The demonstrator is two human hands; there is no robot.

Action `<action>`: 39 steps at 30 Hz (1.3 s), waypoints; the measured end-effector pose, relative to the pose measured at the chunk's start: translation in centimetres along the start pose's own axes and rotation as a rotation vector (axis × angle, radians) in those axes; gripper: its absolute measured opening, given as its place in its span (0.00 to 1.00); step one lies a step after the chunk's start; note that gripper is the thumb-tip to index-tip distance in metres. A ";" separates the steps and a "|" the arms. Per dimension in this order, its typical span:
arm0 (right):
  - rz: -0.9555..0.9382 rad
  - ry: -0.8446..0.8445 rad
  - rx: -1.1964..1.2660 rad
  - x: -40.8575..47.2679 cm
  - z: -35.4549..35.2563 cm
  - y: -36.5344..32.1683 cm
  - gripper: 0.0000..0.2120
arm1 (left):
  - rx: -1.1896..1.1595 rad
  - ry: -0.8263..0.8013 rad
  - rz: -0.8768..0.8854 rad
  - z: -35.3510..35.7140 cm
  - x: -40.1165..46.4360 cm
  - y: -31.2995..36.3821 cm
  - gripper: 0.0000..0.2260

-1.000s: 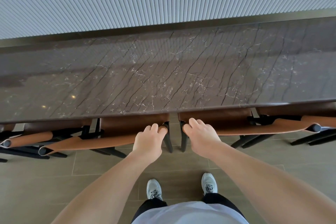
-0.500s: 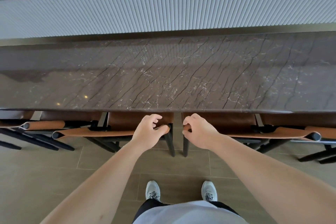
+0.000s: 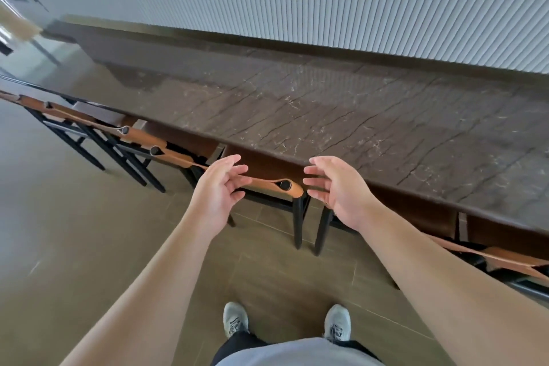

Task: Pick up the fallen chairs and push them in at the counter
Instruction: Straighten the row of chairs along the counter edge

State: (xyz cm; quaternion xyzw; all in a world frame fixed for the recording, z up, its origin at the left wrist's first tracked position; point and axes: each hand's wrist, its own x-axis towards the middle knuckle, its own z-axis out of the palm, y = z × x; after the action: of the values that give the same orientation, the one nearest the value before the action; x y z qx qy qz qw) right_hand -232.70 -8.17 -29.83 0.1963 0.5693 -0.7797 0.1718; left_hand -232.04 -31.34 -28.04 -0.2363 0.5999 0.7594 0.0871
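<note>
**Both hands open at the counter**

The left hand (image 3: 218,192) and right hand (image 3: 341,192) hover with fingers spread and relaxed, palms facing each other, holding nothing. Between them sits the tan armrest end of a chair (image 3: 285,186), upright and tucked under the counter (image 3: 341,122) edge just beyond the fingertips. A second chair (image 3: 323,229) stands below the right hand, also pushed in. More chairs (image 3: 124,140) line the counter out past the left hand.

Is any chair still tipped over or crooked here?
No. Every chair in view, like the nearest chair, stands upright and tucked under the counter. The left hand and right hand are open and hold nothing.
</note>
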 end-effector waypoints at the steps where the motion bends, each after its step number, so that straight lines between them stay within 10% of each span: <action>1: -0.005 -0.015 0.028 -0.4 0.7 0.0 0.08 | -0.018 0.018 0.024 -1.0 -0.5 0.4 0.13; 25: -0.116 -0.248 -0.191 -7.3 36.9 9.7 0.09 | -0.148 0.011 0.242 -36.8 -6.8 7.1 0.11; 39: -0.060 -0.253 -0.188 0.2 42.9 9.9 0.08 | -0.185 0.049 0.213 -41.1 -1.4 9.3 0.12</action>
State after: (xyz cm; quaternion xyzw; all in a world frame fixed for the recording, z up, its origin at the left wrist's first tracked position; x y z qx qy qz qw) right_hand -232.77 -52.05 -26.23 0.0626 0.6190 -0.7464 0.2363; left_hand -224.23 -72.70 -26.19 -0.1967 0.5509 0.8105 -0.0307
